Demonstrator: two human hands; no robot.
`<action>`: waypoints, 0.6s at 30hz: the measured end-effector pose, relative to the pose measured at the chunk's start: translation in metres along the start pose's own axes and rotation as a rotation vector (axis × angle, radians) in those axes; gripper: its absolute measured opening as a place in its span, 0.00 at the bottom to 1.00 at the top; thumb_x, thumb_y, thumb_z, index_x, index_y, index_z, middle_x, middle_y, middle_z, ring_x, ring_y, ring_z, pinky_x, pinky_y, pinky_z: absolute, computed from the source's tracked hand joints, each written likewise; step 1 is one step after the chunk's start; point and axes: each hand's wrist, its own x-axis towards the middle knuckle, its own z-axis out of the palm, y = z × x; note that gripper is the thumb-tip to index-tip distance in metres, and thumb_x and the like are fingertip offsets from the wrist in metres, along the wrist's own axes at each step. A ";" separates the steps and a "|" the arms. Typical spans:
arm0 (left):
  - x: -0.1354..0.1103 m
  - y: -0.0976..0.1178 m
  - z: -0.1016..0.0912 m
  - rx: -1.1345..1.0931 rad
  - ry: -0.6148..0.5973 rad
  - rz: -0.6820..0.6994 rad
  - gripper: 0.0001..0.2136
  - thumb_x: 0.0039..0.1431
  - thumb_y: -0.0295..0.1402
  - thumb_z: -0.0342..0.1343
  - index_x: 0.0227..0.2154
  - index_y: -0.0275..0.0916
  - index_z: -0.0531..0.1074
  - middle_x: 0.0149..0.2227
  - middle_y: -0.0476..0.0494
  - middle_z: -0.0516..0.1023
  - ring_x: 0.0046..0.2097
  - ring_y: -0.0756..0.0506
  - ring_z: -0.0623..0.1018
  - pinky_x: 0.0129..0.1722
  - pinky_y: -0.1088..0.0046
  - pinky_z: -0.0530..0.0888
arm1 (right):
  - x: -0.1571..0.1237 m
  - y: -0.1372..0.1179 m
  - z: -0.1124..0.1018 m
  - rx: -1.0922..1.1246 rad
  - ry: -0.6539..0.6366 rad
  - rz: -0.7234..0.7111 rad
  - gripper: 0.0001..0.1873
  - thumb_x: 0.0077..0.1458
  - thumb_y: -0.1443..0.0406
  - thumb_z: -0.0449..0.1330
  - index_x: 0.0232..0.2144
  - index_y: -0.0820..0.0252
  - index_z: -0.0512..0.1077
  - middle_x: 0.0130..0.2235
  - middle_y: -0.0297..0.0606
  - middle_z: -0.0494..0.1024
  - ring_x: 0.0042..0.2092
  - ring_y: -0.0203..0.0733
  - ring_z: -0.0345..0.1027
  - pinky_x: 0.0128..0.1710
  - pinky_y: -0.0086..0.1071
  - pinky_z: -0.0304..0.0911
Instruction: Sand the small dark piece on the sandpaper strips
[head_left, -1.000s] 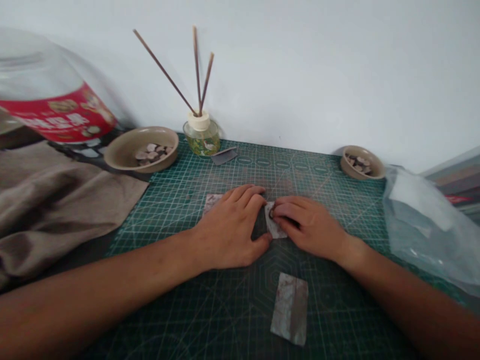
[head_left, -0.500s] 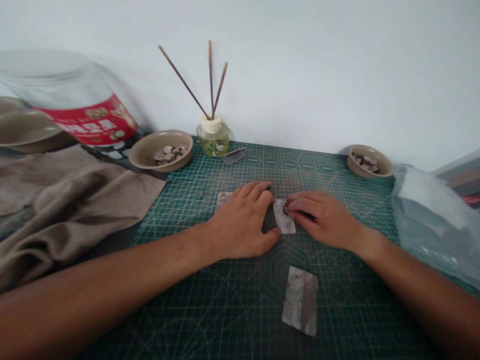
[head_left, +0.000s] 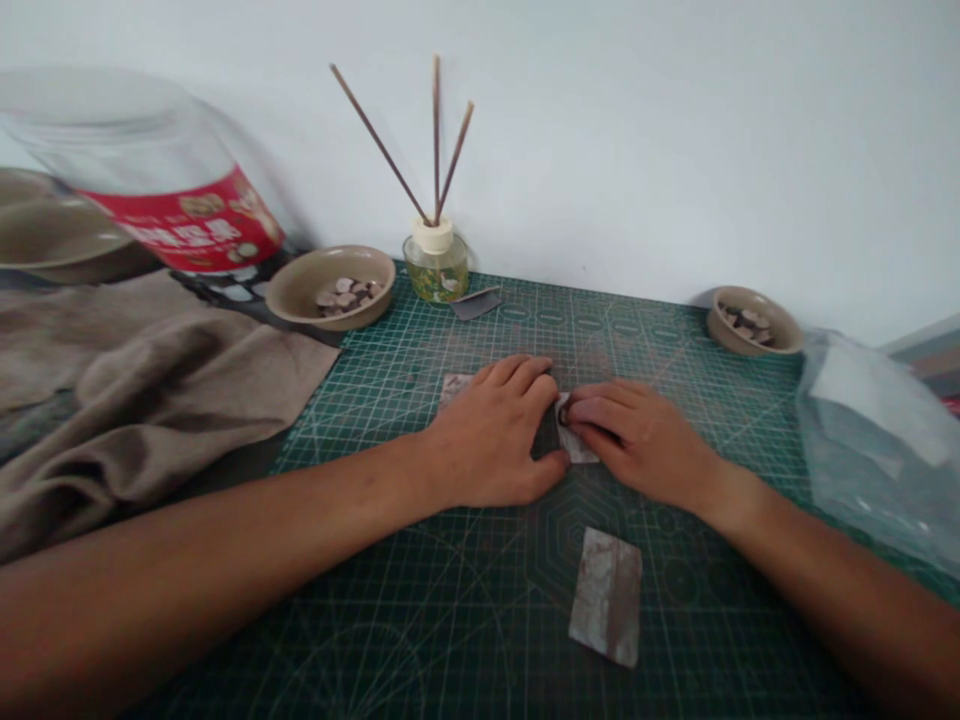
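Observation:
My left hand [head_left: 499,435] rests on the green cutting mat [head_left: 480,620], thumb and forefinger apart at the left edge of a small worn grey-white sheet [head_left: 583,450] that looks like used sandpaper. Pinched in the fingers of my right hand [head_left: 637,430] is a small dark round piece [head_left: 564,411], pressed on that sheet; the fingers hide most of it. Another worn sheet [head_left: 454,384] shows partly from behind my left hand. Nearer to me lies a larger worn rectangular sheet [head_left: 607,597] with a brown band.
Bowls with small chips stand at back left [head_left: 330,290] and back right [head_left: 756,320]. A reed diffuser [head_left: 436,262] is near the wall beside a folded grey scrap [head_left: 478,303]. To the left are a brown cloth [head_left: 187,370] and large jar [head_left: 187,220]; right, a plastic bag [head_left: 877,440].
My right hand's fingers have shifted slightly on the sheet with the small round piece, toward its upper left. My left hand stays in place. The whole view has shifted a little.

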 end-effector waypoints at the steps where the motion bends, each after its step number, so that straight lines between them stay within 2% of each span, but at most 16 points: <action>1: 0.000 0.000 0.000 0.001 0.000 -0.001 0.22 0.56 0.45 0.57 0.48 0.35 0.68 0.63 0.31 0.64 0.65 0.32 0.63 0.64 0.51 0.63 | 0.000 0.001 -0.001 -0.038 0.012 0.025 0.07 0.66 0.66 0.56 0.42 0.58 0.74 0.48 0.41 0.80 0.46 0.48 0.73 0.48 0.45 0.67; 3: 0.000 0.000 0.000 0.002 0.000 -0.002 0.23 0.56 0.46 0.57 0.48 0.35 0.67 0.63 0.30 0.64 0.65 0.31 0.62 0.64 0.50 0.63 | 0.000 0.003 -0.004 -0.071 0.007 0.033 0.06 0.65 0.67 0.57 0.41 0.58 0.74 0.47 0.42 0.80 0.46 0.49 0.73 0.48 0.45 0.66; 8: 0.000 0.001 0.000 0.002 0.003 0.002 0.21 0.57 0.46 0.56 0.47 0.35 0.68 0.63 0.31 0.65 0.65 0.32 0.63 0.64 0.51 0.63 | -0.002 -0.002 -0.005 0.068 -0.078 -0.101 0.07 0.64 0.69 0.56 0.40 0.57 0.74 0.45 0.38 0.80 0.45 0.44 0.74 0.46 0.40 0.66; 13: 0.000 0.001 0.000 0.002 0.002 -0.003 0.22 0.57 0.45 0.56 0.48 0.36 0.67 0.63 0.31 0.64 0.65 0.32 0.63 0.64 0.50 0.62 | 0.002 0.006 -0.004 -0.029 0.000 0.007 0.06 0.65 0.67 0.56 0.41 0.57 0.73 0.46 0.41 0.80 0.46 0.48 0.73 0.47 0.44 0.65; 18: -0.001 0.002 -0.001 0.001 -0.005 0.000 0.21 0.57 0.46 0.56 0.47 0.36 0.68 0.63 0.31 0.64 0.65 0.32 0.63 0.64 0.52 0.62 | -0.001 0.004 -0.007 0.093 -0.111 -0.085 0.06 0.64 0.69 0.57 0.39 0.56 0.73 0.44 0.36 0.80 0.45 0.44 0.73 0.46 0.40 0.64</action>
